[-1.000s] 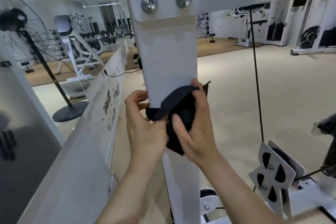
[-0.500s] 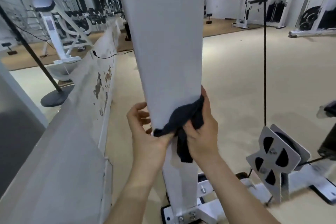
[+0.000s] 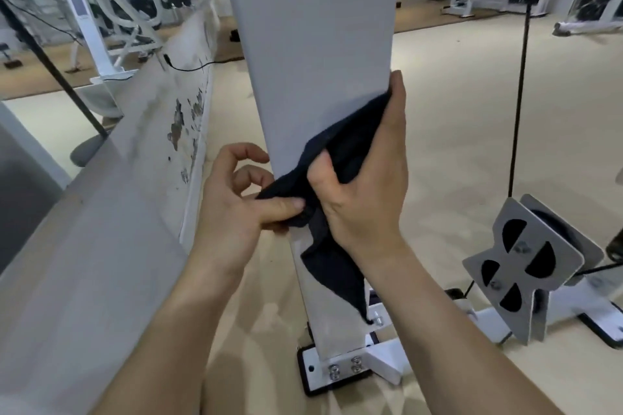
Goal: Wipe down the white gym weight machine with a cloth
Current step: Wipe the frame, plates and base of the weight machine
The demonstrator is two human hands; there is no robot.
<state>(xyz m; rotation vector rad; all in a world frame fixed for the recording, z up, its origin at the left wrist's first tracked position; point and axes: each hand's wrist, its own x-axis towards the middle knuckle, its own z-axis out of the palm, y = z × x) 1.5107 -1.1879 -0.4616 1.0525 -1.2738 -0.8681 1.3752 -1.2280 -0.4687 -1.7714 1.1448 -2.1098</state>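
My right hand (image 3: pixel 369 189) grips the dark cloth (image 3: pixel 340 148) against the white machine post (image 3: pixel 317 44), left hand (image 3: pixel 241 205) pinching its other end.

Both hands held a dark cloth (image 3: pixel 340 158) against the white upright post (image 3: pixel 313 44), the right hand (image 3: pixel 367 185) gripping it, the left hand (image 3: pixel 236 199) pinching its end.

cloth (image 3: pixel 350 141) on post (image 3: pixel 317 27) — left hand (image 3: pixel 236 205), right hand (image 3: pixel 367 199) flanking | pulley (image 3: pixel 526 266) right | wall (image 3: pixel 118 212) left
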